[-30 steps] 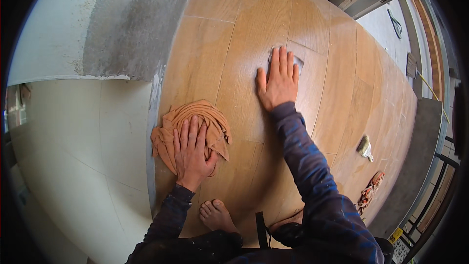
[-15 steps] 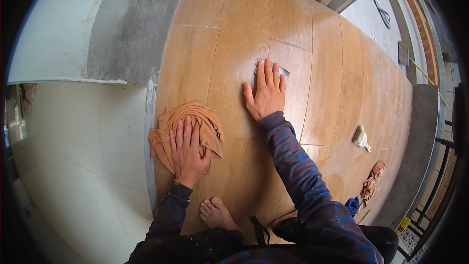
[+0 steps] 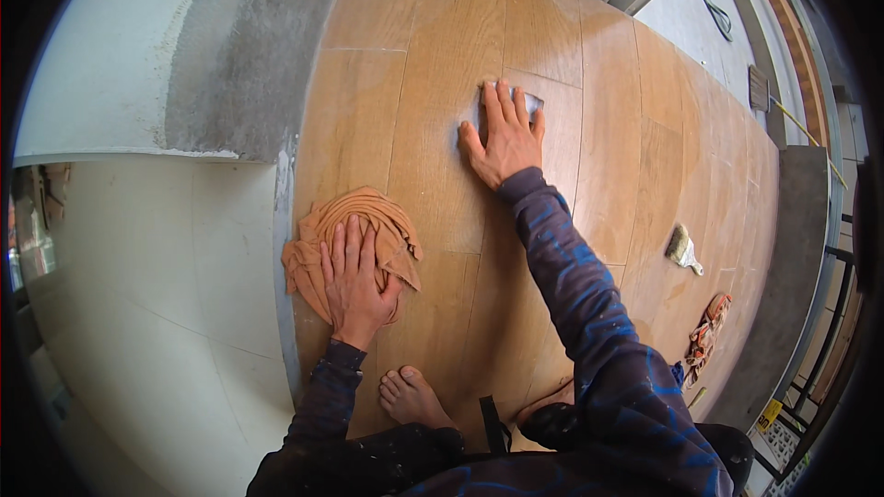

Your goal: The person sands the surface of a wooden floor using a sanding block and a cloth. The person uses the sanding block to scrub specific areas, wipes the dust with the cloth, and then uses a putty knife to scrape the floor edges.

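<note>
My left hand (image 3: 357, 285) rests flat on a bunched orange-brown cloth (image 3: 308, 258), its fingers stretched out over the folds. The cloth lies on the wood-look plank floor (image 3: 442, 175) beside the left wall's edge. Farther ahead, my right hand (image 3: 505, 143) lies palm down with its fingers spread over a thin, flat, silvery-grey piece (image 3: 534, 108). Only the far edge and right corner of that piece show, so I cannot tell its kind. The planks around it look wet and shiny.
At the right lie a paintbrush (image 3: 683, 249) and a crumpled patterned rag (image 3: 708, 339). A second brush (image 3: 759, 88) and a dark looped cable (image 3: 716, 15) are beyond the grey edge. A pale wall (image 3: 138, 248) borders the left, and black railings (image 3: 829, 322) stand at the lower right.
My right hand has slid forward over the floor with the silvery-grey piece under it. The left hand stays on the cloth.
</note>
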A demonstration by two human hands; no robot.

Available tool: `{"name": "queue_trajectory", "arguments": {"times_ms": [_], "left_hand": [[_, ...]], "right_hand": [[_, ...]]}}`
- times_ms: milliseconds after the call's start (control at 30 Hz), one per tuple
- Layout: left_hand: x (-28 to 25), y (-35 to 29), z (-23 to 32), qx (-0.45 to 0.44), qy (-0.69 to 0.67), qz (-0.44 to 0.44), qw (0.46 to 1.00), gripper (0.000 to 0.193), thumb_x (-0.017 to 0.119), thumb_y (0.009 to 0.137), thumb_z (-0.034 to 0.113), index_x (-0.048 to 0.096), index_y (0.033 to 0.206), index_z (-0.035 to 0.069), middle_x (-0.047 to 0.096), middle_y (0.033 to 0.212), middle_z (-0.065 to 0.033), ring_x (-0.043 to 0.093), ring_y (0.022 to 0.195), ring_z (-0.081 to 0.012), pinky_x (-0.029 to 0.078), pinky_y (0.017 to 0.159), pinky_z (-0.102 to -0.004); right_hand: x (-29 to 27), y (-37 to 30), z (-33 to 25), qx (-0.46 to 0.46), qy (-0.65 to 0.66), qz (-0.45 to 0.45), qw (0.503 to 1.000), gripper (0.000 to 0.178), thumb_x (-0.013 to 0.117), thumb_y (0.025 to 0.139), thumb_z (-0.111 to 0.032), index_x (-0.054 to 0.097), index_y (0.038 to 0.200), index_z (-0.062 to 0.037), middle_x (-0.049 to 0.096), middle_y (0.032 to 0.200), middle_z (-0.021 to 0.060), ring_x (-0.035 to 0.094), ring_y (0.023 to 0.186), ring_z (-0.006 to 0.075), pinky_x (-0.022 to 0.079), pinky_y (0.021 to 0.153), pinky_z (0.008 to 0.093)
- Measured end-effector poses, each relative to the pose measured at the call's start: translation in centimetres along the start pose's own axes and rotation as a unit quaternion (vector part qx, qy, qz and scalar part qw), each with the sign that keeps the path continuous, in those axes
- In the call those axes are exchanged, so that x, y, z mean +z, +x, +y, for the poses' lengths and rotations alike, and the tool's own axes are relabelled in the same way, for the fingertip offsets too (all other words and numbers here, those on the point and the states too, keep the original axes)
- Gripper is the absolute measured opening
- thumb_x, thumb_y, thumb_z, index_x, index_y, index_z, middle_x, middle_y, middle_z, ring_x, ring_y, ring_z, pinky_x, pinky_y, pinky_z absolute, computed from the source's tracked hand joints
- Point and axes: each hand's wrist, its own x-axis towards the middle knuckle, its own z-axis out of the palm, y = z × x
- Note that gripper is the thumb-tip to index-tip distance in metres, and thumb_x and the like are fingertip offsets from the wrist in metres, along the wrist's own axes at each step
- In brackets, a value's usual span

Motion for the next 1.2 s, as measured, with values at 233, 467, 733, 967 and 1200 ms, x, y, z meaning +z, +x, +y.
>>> {"name": "queue_trajectory", "arguments": {"times_ms": [233, 467, 733, 967, 1200], "left_hand": [[0.0, 0.0, -0.1, 0.001, 0.005, 0.001, 1.000, 0.082, 0.067, 0.085, 0.034, 0.047, 0.159, 0.003, 0.032, 0.175, -0.0167, 0.023, 0.164, -0.0365, 0.012, 0.133, -0.0569], [0.0, -0.4, -0.4, -0.008, 0.002, -0.007, 1.000, 0.086, 0.067, 0.083, 0.030, 0.044, 0.160, 0.001, 0.032, 0.175, -0.0183, 0.023, 0.164, -0.0377, 0.011, 0.133, -0.0568], [-0.1, -0.2, -0.4, -0.001, -0.005, 0.003, 1.000, 0.084, 0.066, 0.083, 0.029, 0.045, 0.160, 0.002, 0.033, 0.174, -0.0190, 0.024, 0.163, -0.0390, 0.012, 0.133, -0.0579], [0.7, -3.7, 0.4, -0.040, 0.009, -0.015, 0.999, 0.080, 0.064, 0.089, 0.029, 0.044, 0.161, 0.003, 0.032, 0.174, -0.0205, 0.024, 0.163, -0.0402, 0.012, 0.132, -0.0590], [0.1, -7.1, 0.2, -0.082, 0.005, -0.016, 0.997, 0.078, 0.064, 0.090, 0.029, 0.044, 0.161, 0.003, 0.031, 0.174, -0.0215, 0.024, 0.162, -0.0415, 0.012, 0.132, -0.0611]], "right_hand": [[-0.1, 2.9, 0.5, 0.012, 0.013, 0.005, 1.000, 0.089, 0.058, 0.098, -0.054, 0.034, 0.167, -0.0034, 0.033, 0.174, 0.0176, 0.026, 0.162, 0.0400, 0.013, 0.129, 0.0661], [0.9, -3.9, -0.8, -0.014, -0.016, -0.033, 0.999, 0.092, 0.057, 0.098, -0.057, 0.030, 0.169, -0.0034, 0.029, 0.176, 0.0189, 0.022, 0.164, 0.0397, 0.008, 0.131, 0.0642], [1.9, -3.8, -3.3, -0.079, -0.038, -0.009, 0.996, 0.080, 0.049, 0.105, -0.052, 0.031, 0.169, -0.0067, 0.027, 0.177, 0.0178, 0.021, 0.164, 0.0411, 0.015, 0.132, 0.0589], [1.7, 0.3, -2.8, -0.140, -0.031, -0.010, 0.990, 0.073, 0.048, 0.106, -0.043, 0.035, 0.167, -0.0057, 0.031, 0.175, 0.0184, 0.026, 0.162, 0.0399, 0.019, 0.132, 0.0565], [1.5, -9.6, -9.1, -0.199, -0.007, -0.109, 0.974, 0.082, 0.053, 0.102, -0.045, 0.030, 0.169, -0.0039, 0.027, 0.177, 0.0161, 0.022, 0.164, 0.0392, 0.017, 0.132, 0.0567]]}}
